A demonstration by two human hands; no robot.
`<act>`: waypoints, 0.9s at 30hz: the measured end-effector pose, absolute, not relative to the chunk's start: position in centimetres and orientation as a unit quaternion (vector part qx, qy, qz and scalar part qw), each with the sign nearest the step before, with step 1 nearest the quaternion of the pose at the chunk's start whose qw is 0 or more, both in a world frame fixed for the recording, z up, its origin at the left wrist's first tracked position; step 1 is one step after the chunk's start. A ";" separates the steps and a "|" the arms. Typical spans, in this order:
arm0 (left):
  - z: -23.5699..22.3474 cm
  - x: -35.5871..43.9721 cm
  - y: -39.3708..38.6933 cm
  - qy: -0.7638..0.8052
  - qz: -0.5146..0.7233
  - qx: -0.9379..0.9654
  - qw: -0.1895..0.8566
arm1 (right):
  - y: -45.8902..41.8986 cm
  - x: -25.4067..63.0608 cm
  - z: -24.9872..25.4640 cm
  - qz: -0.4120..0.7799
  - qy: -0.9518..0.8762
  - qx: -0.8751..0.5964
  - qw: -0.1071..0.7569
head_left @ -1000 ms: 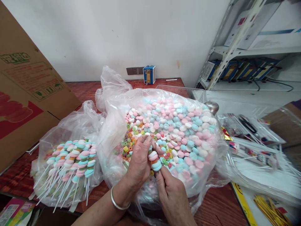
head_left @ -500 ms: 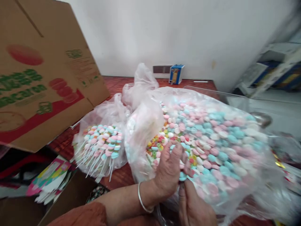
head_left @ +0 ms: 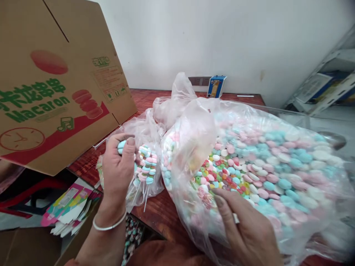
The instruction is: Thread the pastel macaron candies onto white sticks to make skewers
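Note:
My left hand (head_left: 119, 166), with a bracelet on its wrist, is closed around a marshmallow skewer. Only the skewer's blue end pieces (head_left: 121, 146) show; the fingers cover the rest. Beside that hand, finished-looking marshmallow skewers (head_left: 146, 164) with white sticks lie in a plastic bag. My right hand (head_left: 246, 221) is over the near edge of a big clear bag (head_left: 191, 136) full of pink, blue and white marshmallows (head_left: 277, 162). Its fingers are closed, with a small white bit (head_left: 235, 218) poking out between them. Colourful ring-shaped gummies (head_left: 222, 177) lie among the marshmallows near its fingertips.
A large printed cardboard box (head_left: 63, 92) stands at the left. Farther back on the wooden table (head_left: 149, 214) is a small blue box-shaped device (head_left: 216, 87) by the wall. Folded colourful cards (head_left: 69, 207) lie low at the left. A shelf (head_left: 330, 85) stands at the right.
My hands were together over the big bag and are now apart. The left has moved left to the bag of skewers, carrying a skewer. My right hand stays at the big bag.

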State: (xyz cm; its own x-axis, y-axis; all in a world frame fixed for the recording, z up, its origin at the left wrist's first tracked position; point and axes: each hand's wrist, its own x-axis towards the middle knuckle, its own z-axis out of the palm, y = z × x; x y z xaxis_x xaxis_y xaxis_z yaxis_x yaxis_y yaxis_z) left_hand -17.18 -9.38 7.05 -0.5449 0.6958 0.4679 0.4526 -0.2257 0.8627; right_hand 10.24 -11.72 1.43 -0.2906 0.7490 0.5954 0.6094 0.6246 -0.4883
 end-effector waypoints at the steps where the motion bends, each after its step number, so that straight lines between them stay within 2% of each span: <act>1: 6.1 -19.0 -8.6 0.674 0.560 0.480 0.047 | -11.5 10.8 1.0 0.097 -0.787 -0.450 0.410; 4: 1.7 -21.9 -6.4 0.753 0.365 0.544 -0.068 | -11.1 12.4 -0.3 0.111 -0.764 -0.508 0.382; 7: -2.0 -22.4 -4.7 0.753 0.248 0.595 -0.131 | -10.9 13.5 -0.8 0.105 -0.730 -0.564 0.371; 14: -1.9 -23.0 -1.5 0.781 0.113 0.613 -0.039 | -10.2 14.4 -1.3 0.092 -0.659 -0.651 0.365; 18: -1.7 -22.8 -1.8 0.770 0.151 0.619 -0.045 | -10.3 13.6 -1.3 0.115 -0.729 -0.593 0.321; 24: -2.3 -24.1 -3.4 0.689 0.329 0.643 -0.061 | -13.2 12.3 -0.9 0.155 -0.797 -0.565 0.147; 27: -1.8 -23.9 -4.4 0.674 0.377 0.631 -0.077 | -15.6 12.2 -1.6 0.135 -0.803 -0.564 0.140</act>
